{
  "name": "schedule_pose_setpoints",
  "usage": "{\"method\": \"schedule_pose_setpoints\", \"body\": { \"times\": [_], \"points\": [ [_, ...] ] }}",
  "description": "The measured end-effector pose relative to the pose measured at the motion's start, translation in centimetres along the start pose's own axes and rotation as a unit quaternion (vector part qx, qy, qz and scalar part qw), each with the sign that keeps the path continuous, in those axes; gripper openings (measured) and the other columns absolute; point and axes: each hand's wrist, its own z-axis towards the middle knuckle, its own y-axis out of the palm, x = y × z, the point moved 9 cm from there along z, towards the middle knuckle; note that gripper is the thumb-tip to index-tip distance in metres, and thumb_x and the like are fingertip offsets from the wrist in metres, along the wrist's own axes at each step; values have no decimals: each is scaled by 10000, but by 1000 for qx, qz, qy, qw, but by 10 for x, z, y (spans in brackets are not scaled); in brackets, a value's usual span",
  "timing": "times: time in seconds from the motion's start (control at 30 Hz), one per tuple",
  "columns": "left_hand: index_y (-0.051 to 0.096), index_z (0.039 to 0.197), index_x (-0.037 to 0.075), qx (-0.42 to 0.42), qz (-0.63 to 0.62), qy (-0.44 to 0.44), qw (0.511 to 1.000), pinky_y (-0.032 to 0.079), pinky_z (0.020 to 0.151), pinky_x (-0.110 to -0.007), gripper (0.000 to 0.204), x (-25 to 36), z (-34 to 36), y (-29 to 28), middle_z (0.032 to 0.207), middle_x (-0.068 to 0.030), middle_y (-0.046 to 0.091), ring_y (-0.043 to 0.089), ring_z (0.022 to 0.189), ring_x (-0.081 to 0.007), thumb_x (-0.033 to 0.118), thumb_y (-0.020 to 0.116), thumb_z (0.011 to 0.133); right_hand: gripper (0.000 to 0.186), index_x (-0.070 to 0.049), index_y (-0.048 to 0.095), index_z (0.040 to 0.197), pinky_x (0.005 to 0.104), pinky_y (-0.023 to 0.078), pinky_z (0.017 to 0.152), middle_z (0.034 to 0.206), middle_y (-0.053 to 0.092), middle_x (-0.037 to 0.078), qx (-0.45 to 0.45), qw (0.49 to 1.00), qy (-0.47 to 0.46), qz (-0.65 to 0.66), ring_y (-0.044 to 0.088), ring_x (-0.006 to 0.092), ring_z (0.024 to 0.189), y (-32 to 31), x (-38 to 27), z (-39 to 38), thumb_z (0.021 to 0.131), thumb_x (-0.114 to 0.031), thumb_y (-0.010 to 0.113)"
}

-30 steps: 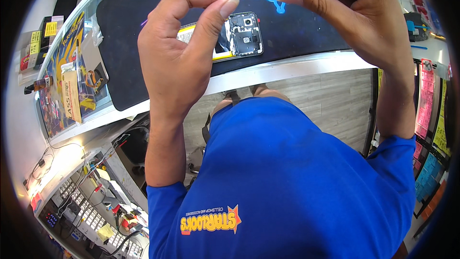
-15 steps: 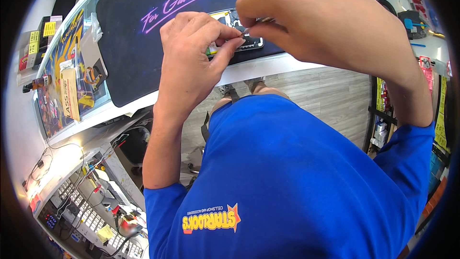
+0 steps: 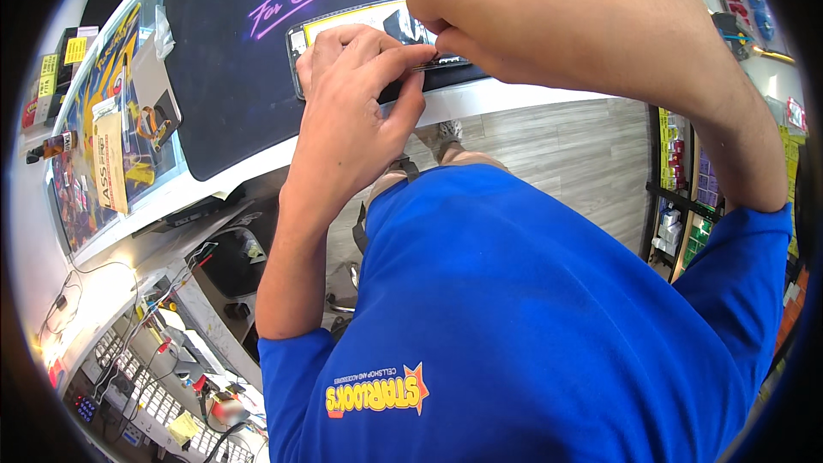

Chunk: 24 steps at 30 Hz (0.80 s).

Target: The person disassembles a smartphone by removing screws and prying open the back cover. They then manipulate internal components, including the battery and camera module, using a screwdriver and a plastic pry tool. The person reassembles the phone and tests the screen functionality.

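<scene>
An opened phone (image 3: 370, 19), its frame dark and its inside pale with a yellow edge, lies on the black printed mat (image 3: 231, 77). My left hand (image 3: 351, 90) grips it at the near side, index finger reaching toward its right end and thumb lower by the near edge. My right hand (image 3: 540, 21) is over that right end, thumb and index finger pinched close to the left fingertips. Something thin and dark shows at the pinch, too small to name. The right hand hides much of the phone's right part.
The mat lies on a counter with a white front edge (image 3: 257, 173). A small brown bottle (image 3: 53, 147) and a tan paper packet (image 3: 110, 163) are on the left. Cables and tools crowd a lower-left bench (image 3: 163, 360). Stocked shelves (image 3: 677, 197) stand on the right.
My left thumb and index finger have moved apart from their pinch. More of the phone's left end now shows past my left hand. The right hand stays pinched at the phone's right end.
</scene>
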Motion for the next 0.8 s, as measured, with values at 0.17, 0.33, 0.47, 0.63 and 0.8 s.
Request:
{"method": "schedule_pose_setpoints", "body": {
  "times": [0.17,0.33,0.47,0.63,0.8],
  "points": [
    [851,1230,133,4,2,8,1000,350,1153,-503,282,3,3,1,1105,-12,742,577,1286,-283,125,760,964,141,110,659,776,417,576,646,713,656,235,95,984,-146,49,655,329,624,5,13,-20,852,-6,677],
    [856,1231,134,14,8,-1,1000,352,1158,-506,282,-1,-3,-1,1104,-17,742,579,1292,-287,127,770,963,147,100,666,768,396,571,643,710,660,226,244,950,-196,-7,658,316,621,4,2,-36,842,-24,696],
    [858,1223,138,8,5,-1,1000,358,1155,-504,271,2,1,0,1089,-18,739,582,1288,-290,127,774,966,147,91,681,779,376,571,648,714,673,210,218,951,-217,19,667,307,634,6,7,-31,836,-40,715],
    [822,1278,147,12,19,-15,1000,371,1147,-504,315,-1,-3,-4,1134,-30,711,581,1278,-295,163,810,964,139,98,693,797,363,574,653,734,691,209,110,981,-157,32,676,296,637,4,4,-10,842,-32,714],
    [772,1349,160,50,115,-20,992,380,1144,-504,427,-3,-11,-13,1221,-55,677,573,1286,-303,233,873,940,150,111,708,815,377,584,653,761,705,238,270,933,-239,10,697,315,653,9,2,-29,852,-34,712]
  ]
}}
